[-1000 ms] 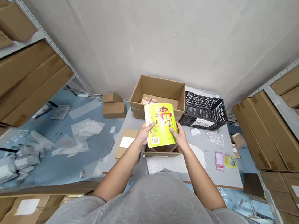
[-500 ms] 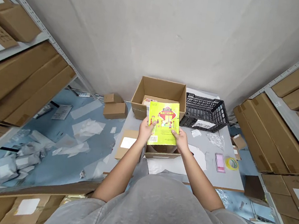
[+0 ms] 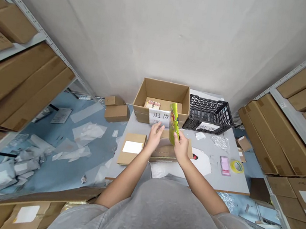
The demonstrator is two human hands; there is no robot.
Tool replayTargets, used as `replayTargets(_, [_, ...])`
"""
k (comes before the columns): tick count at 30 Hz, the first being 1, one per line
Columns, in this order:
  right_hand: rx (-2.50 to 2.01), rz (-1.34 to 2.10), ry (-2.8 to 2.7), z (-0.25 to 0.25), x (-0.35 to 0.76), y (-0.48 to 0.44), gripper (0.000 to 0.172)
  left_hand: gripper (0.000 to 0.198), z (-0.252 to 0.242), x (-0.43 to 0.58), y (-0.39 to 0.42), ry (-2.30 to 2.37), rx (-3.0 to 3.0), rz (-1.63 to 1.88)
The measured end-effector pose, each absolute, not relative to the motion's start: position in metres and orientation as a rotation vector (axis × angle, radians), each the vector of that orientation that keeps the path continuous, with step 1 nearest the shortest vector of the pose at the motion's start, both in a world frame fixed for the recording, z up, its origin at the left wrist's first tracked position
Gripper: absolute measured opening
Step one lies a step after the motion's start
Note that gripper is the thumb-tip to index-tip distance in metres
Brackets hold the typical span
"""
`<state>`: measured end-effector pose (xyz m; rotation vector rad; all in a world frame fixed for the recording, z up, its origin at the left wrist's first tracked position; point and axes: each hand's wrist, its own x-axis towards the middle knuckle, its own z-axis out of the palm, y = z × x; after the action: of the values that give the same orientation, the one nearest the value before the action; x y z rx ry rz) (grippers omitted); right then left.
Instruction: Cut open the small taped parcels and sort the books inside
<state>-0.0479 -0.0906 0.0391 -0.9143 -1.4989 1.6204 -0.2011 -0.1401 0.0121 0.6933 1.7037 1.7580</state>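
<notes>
Right hand (image 3: 181, 149) has the yellow book (image 3: 175, 122) pinched tight, standing on edge, left hand (image 3: 154, 138) is open just beside the book, not gripping anything, there's a flat cardboard box (image 3: 169, 151) right under it, and an open carton (image 3: 162, 95) and black crate (image 3: 209, 112) sit behind it.

We get bright, even, diffuse light on the wall (image 3: 152, 35), with only soft shadows. Wide-angle distortion bends the shelves (image 3: 40, 26) near the edges; one pink item (image 3: 225, 165) is pixelated.

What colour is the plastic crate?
The crate is black open mesh, best seen in the head view.
</notes>
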Motion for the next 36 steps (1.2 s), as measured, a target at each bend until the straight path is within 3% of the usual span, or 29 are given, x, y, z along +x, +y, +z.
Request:
replayTargets(3, [-0.913, 1.521, -1.634, 0.044, -0.052, -0.101, 0.044, 0.061, 0.014, -0.185, -0.135, 1.324, 0.747, 1.683])
replayTargets(6, [-0.815, 1.478, -1.823, 0.051, -0.051, -0.105, 0.042, 0.061, 0.015, -0.189, -0.135, 1.283, 0.682, 1.772])
replayTargets(11, [-0.86, 1.344, -1.694, 0.047, -0.039, -0.081, 0.055, 0.075, 0.018, -0.225, -0.146, 1.276, 0.528, 1.877])
replayTargets(15, [-0.924, 1.58, -1.401, 0.032, -0.039, -0.056, 0.068, 0.076, 0.021, -0.236, -0.15, 1.303, 0.56, 1.831])
replayTargets(19, [-0.919, 1.77, -1.247, 0.024, -0.038, -0.049, 0.056, 0.068, 0.017, -0.228, -0.149, 1.403, 0.568, 1.845])
replayTargets(24, [-0.966, 1.821, -1.207, 0.015, -0.021, -0.053, 0.048, 0.042, 0.005, -0.213, -0.152, 1.678, 0.657, 1.741])
replayTargets(32, [-0.956, 2.009, -1.184, -0.011, -0.004, -0.032, 0.062, 0.053, -0.01, -0.192, -0.152, 1.595, 0.642, 1.74])
replayTargets(36, [-0.911, 2.011, -1.215, -0.02, -0.018, -0.022, 0.055, 0.055, -0.011, -0.195, -0.154, 1.699, 0.549, 1.759])
